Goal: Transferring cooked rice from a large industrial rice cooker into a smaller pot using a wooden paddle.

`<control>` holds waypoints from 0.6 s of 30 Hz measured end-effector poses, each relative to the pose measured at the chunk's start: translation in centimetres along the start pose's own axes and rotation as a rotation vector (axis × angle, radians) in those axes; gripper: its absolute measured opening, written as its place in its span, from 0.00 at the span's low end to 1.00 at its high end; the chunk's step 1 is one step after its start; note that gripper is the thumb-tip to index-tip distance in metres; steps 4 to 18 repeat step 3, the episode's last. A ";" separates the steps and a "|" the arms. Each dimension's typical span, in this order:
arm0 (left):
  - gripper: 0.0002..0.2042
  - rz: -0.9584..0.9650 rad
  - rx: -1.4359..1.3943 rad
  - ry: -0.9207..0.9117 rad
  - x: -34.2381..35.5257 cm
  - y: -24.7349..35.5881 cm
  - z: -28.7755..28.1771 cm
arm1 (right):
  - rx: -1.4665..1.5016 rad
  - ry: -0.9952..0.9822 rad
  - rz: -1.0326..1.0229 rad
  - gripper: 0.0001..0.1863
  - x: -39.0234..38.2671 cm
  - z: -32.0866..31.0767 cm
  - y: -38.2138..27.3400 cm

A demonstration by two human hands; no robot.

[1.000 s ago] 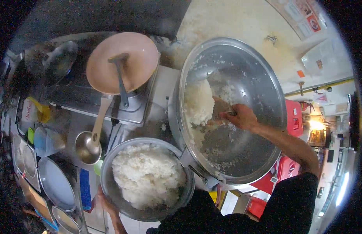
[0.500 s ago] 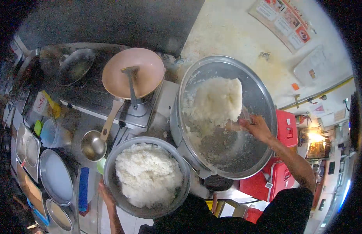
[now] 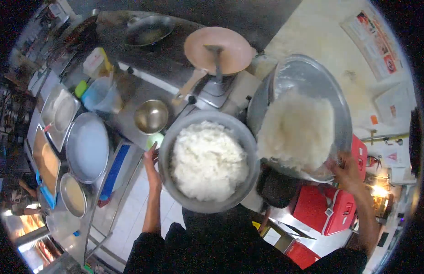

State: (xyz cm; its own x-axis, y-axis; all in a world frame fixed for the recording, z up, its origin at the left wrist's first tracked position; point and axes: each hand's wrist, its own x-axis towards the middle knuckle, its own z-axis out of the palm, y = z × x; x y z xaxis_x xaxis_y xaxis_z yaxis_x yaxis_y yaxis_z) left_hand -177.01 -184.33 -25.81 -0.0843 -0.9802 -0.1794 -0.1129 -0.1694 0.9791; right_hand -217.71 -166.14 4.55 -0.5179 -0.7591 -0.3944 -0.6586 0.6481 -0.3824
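Observation:
A round grey metal bowl [image 3: 254,160] heaped with steaming white cooked rice [image 3: 207,162] is in front of my body. My left hand [image 3: 151,160] grips its left side, the fingertips partly hidden by the wall. To the right, a big clump of rice [image 3: 296,130] is lifted over the near part of a large, deep metal pot [image 3: 342,107]. My right hand [image 3: 348,171] is closed at the lower right of this clump, on a see-through scoop mostly hidden under the rice and blurred. Rice bits cling to the pot's inner wall.
Beyond the bowl, a pink frying pan [image 3: 239,48] with a spatula [image 3: 216,59] rests on a stove. A small metal bowl [image 3: 151,117], a blue plastic jug [image 3: 100,96] and a round tray [image 3: 87,146] stand at left. Red cooler boxes [image 3: 312,205] are below the pot.
The rice clump has come out from deep in the pot toward me and the bowl, carried by my right hand. My view has turned, and the bowl now appears farther right and higher.

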 end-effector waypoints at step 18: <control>0.32 -0.027 -0.105 -0.022 -1.4 0.0 -1.3 | -0.335 -0.029 0.003 0.19 0.1 4.2 -1.6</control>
